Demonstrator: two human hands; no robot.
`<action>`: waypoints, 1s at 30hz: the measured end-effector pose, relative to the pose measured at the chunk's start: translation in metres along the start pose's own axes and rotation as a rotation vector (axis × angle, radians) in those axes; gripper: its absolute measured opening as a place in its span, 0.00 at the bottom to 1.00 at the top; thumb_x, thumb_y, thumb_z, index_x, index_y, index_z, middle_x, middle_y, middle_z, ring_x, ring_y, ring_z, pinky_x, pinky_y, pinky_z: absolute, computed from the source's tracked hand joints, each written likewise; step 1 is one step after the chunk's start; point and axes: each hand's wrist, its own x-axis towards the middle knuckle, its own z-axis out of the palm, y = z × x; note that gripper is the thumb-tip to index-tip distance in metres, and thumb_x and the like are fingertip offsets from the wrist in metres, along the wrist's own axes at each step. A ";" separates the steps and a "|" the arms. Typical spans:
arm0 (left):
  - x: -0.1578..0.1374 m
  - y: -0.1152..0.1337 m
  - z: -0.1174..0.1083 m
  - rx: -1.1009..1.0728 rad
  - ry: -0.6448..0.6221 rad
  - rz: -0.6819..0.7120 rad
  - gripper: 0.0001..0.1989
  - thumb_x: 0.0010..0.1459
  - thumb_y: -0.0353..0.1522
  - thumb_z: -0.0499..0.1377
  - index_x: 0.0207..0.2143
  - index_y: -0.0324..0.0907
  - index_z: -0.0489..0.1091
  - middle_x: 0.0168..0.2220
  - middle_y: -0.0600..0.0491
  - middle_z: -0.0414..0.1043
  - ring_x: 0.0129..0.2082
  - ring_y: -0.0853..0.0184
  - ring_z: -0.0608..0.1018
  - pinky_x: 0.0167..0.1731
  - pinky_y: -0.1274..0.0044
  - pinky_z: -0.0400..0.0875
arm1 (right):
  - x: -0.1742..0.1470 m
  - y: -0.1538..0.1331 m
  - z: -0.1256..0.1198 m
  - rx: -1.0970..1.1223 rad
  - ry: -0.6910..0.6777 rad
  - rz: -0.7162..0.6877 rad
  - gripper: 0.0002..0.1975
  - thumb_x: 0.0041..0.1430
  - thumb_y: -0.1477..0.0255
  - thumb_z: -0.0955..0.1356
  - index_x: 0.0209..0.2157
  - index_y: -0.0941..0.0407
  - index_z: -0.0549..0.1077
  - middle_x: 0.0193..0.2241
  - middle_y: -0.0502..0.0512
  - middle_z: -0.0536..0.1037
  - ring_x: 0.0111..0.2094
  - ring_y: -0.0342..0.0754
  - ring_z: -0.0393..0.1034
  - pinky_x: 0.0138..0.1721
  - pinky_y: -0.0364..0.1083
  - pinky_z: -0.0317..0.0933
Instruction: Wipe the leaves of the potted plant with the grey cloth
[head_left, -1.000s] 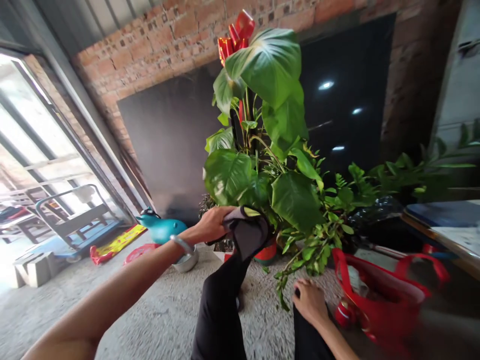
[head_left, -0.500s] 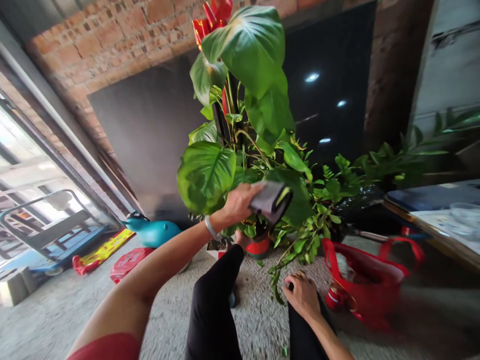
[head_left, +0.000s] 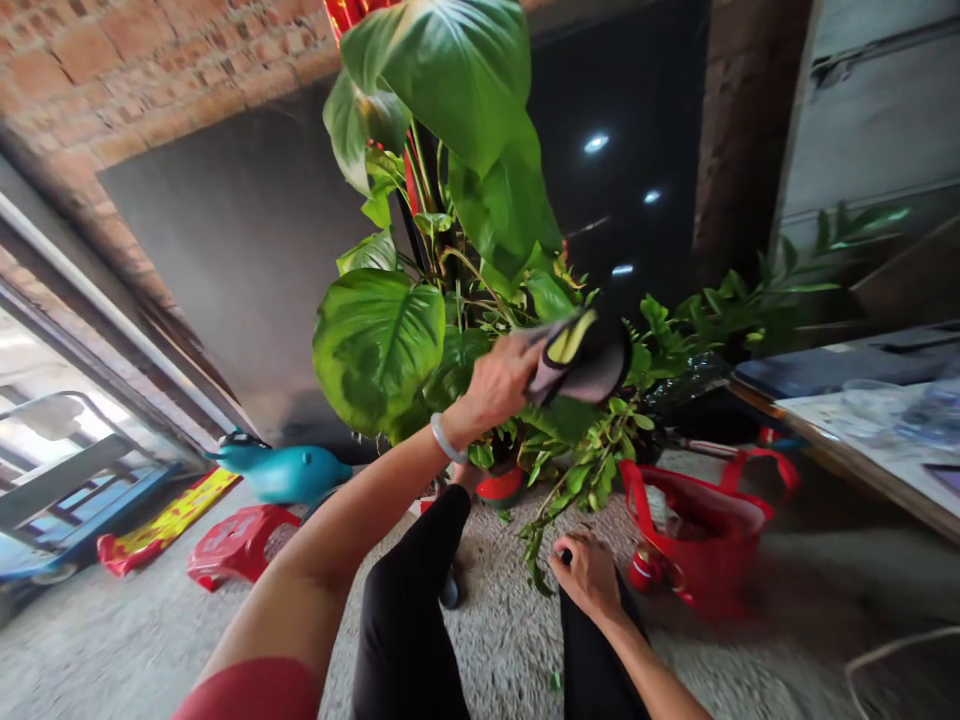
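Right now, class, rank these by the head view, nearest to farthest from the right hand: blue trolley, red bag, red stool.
From the right hand:
1. Red bag, just to its right.
2. Red stool, well to its left.
3. Blue trolley, at the far left edge.

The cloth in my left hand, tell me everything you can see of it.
The cloth looks like soft fabric, grey with dark edging and a yellow-green part showing near its top. It is folded or bunched and partly blurred, so its full shape can't be told. The left hand grips its left end, holding it up before the plant; whether they touch isn't clear.
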 end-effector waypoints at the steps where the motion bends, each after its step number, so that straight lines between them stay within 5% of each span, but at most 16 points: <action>1: -0.011 0.004 0.013 0.029 -0.138 0.036 0.31 0.58 0.22 0.59 0.64 0.41 0.71 0.55 0.42 0.76 0.55 0.51 0.76 0.44 0.69 0.77 | -0.002 0.002 -0.002 0.017 -0.001 0.008 0.08 0.60 0.74 0.68 0.32 0.52 0.80 0.37 0.56 0.87 0.47 0.59 0.80 0.51 0.53 0.62; 4: -0.056 0.013 0.029 -0.008 -0.412 0.188 0.27 0.56 0.22 0.60 0.57 0.48 0.76 0.45 0.47 0.79 0.47 0.55 0.80 0.36 0.73 0.76 | -0.003 0.010 -0.010 0.157 0.013 0.072 0.06 0.55 0.73 0.69 0.28 0.51 0.78 0.35 0.57 0.86 0.47 0.60 0.79 0.54 0.55 0.62; 6: -0.077 0.014 0.014 -0.102 -0.420 0.240 0.28 0.55 0.25 0.63 0.58 0.49 0.75 0.43 0.48 0.79 0.44 0.55 0.80 0.37 0.71 0.77 | 0.006 0.015 -0.018 0.420 0.003 0.225 0.03 0.51 0.69 0.70 0.25 0.50 0.76 0.33 0.57 0.84 0.46 0.61 0.79 0.55 0.57 0.63; 10: -0.060 0.008 -0.042 -0.261 -0.032 0.175 0.30 0.54 0.29 0.62 0.62 0.41 0.72 0.46 0.45 0.81 0.44 0.57 0.82 0.45 0.68 0.78 | 0.061 0.015 -0.046 1.028 -0.021 0.565 0.17 0.58 0.53 0.64 0.30 0.50 0.73 0.34 0.59 0.82 0.43 0.59 0.80 0.50 0.58 0.70; 13: -0.020 0.005 -0.063 -0.326 0.282 0.080 0.28 0.55 0.29 0.60 0.59 0.40 0.73 0.49 0.46 0.81 0.48 0.56 0.82 0.50 0.67 0.77 | 0.115 0.001 -0.070 1.471 0.027 0.611 0.20 0.60 0.47 0.62 0.35 0.49 0.70 0.40 0.57 0.80 0.46 0.55 0.79 0.51 0.56 0.72; 15: -0.004 0.003 -0.056 -0.316 0.319 0.005 0.28 0.54 0.30 0.61 0.59 0.41 0.74 0.50 0.46 0.82 0.51 0.55 0.82 0.52 0.67 0.76 | 0.141 -0.011 -0.083 1.658 0.070 0.562 0.19 0.57 0.47 0.66 0.35 0.49 0.68 0.39 0.55 0.78 0.46 0.54 0.78 0.53 0.57 0.71; 19: -0.015 -0.003 -0.027 -0.341 -0.100 -0.080 0.24 0.52 0.30 0.63 0.53 0.43 0.78 0.44 0.49 0.84 0.44 0.57 0.83 0.44 0.70 0.76 | 0.147 -0.026 -0.095 1.840 0.178 0.464 0.14 0.53 0.55 0.71 0.32 0.49 0.70 0.32 0.52 0.79 0.43 0.56 0.77 0.53 0.60 0.73; 22: -0.035 -0.006 -0.032 -0.436 -0.316 -0.099 0.21 0.52 0.27 0.61 0.49 0.44 0.80 0.39 0.53 0.84 0.39 0.60 0.84 0.39 0.74 0.74 | 0.124 -0.028 -0.103 1.947 0.163 0.448 0.07 0.49 0.66 0.74 0.31 0.49 0.75 0.30 0.51 0.83 0.41 0.57 0.80 0.49 0.60 0.76; 26: -0.021 -0.003 -0.081 -0.571 0.064 -0.071 0.21 0.53 0.28 0.63 0.51 0.40 0.78 0.40 0.54 0.83 0.39 0.62 0.82 0.39 0.75 0.75 | 0.102 -0.039 -0.136 1.994 -0.013 0.423 0.08 0.49 0.72 0.76 0.33 0.50 0.78 0.31 0.50 0.86 0.37 0.57 0.83 0.47 0.61 0.78; 30: 0.014 0.003 -0.108 -0.429 0.480 -0.138 0.21 0.56 0.31 0.66 0.52 0.36 0.75 0.43 0.52 0.82 0.44 0.61 0.80 0.45 0.74 0.76 | 0.109 -0.062 -0.177 1.941 -0.072 0.416 0.08 0.55 0.70 0.75 0.39 0.54 0.79 0.33 0.55 0.87 0.43 0.59 0.84 0.49 0.60 0.79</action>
